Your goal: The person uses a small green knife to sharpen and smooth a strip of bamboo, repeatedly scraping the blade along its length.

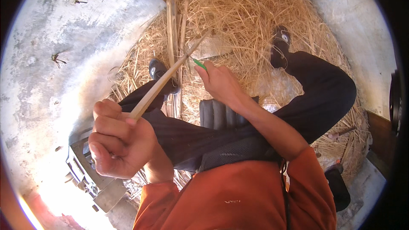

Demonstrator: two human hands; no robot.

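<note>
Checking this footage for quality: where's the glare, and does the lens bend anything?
Head view: glare whites out the lower left, beside the grey boxy fixture; head view: the lower edge of the pale right wall bows outward; head view: the wooden strip shows clearly.

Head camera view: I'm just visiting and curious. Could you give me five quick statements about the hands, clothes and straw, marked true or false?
1. The left hand grips a wooden strip. True.
2. Only one hand holds something. False: the right hand holds a green object.
3. Dry straw lies near both shoes. True.
4. A blue top is worn. False: the shirt is orange.
5. The trousers are dark. True.
</note>
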